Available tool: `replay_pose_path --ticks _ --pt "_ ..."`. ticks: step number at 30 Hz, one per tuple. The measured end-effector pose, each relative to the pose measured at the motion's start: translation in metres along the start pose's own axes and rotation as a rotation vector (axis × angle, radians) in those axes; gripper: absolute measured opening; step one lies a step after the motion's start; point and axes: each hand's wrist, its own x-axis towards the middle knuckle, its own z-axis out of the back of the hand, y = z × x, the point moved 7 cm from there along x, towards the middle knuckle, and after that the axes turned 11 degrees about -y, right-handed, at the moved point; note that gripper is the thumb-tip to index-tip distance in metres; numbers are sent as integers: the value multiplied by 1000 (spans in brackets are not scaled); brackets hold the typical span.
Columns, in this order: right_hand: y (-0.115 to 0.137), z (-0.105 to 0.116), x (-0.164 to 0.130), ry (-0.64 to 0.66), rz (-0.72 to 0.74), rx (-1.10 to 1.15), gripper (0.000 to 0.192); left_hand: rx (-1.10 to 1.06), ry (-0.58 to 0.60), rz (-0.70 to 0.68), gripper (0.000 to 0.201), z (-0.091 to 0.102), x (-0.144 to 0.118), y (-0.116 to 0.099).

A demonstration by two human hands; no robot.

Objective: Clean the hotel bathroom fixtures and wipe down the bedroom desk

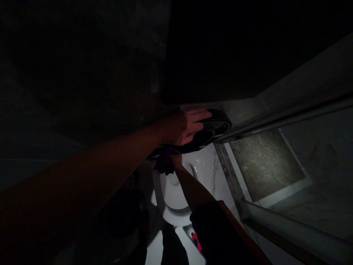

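In the dim light, a white toilet bowl point(160, 206) stands below me, with its black toilet seat point(224, 119) raised against the wall. My left hand point(190, 126) reaches across from the left and holds the raised seat, fingers laid over its upper side; the thumb is hidden. Under that arm, my right hand point(177, 159) grips a crumpled purple cloth point(164, 162) at the lower part of the seat, above the back of the bowl. Its fingers are mostly hidden by the cloth and shadow.
A large black box-like shape point(209, 55) juts out above the seat. To the right lies a grey-brown mat point(267, 162) beyond a raised sill point(230, 176). Something pink point(196, 241) rests on the floor near my feet point(173, 246). Dark objects stand left of the bowl.
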Motion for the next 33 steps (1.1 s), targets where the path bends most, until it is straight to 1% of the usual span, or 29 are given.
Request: replay_pose_path --ticks 2,5,8,10,12,14,16,17,18,19,21,22,23,27,28,31,33 --pt "-4 7 4 30 -1 -28 42 -3 7 -2 22 0 0 0" --pt "-10 27 9 24 -21 -108 37 -1 7 6 20 2 1 -1" --pt "-11 43 10 -25 -44 -186 40 -8 -4 17 20 3 2 -1" --pt "-10 47 10 -58 -65 -235 47 -18 -9 25 22 3 2 -1" --pt "-8 45 9 -62 -95 -268 55 -24 -16 30 24 2 2 -1" --pt "-7 40 10 -33 -115 -273 67 -19 -25 39 25 0 1 1" --pt "-6 36 12 -6 -105 -282 83 -5 -24 48 25 -2 0 2" --pt "-6 36 13 0 -91 -294 87 4 -25 49 24 -3 0 3" --pt "-6 36 14 2 -74 -305 85 15 -23 45 24 -4 0 3" --pt "-7 37 16 3 -58 -316 77 22 -20 37 24 -4 -1 3" --pt "-9 38 18 6 -41 -323 53 25 -24 20 24 -4 -1 2" --pt "-10 37 19 12 -41 -320 47 22 -28 16 24 -3 -1 1" --pt "-10 37 19 10 -43 -320 48 15 -31 15 24 -3 -1 1" --pt "-10 37 18 -43 -76 -304 84 -2 -27 36 24 -1 0 1" --pt "-10 36 17 -47 -89 -293 86 -4 -20 49 24 -1 1 1" --pt "-9 35 18 -32 -118 -265 74 -11 6 88 24 -2 1 3" --pt "-8 34 20 -29 -126 -259 71 -14 14 77 23 -2 1 2"
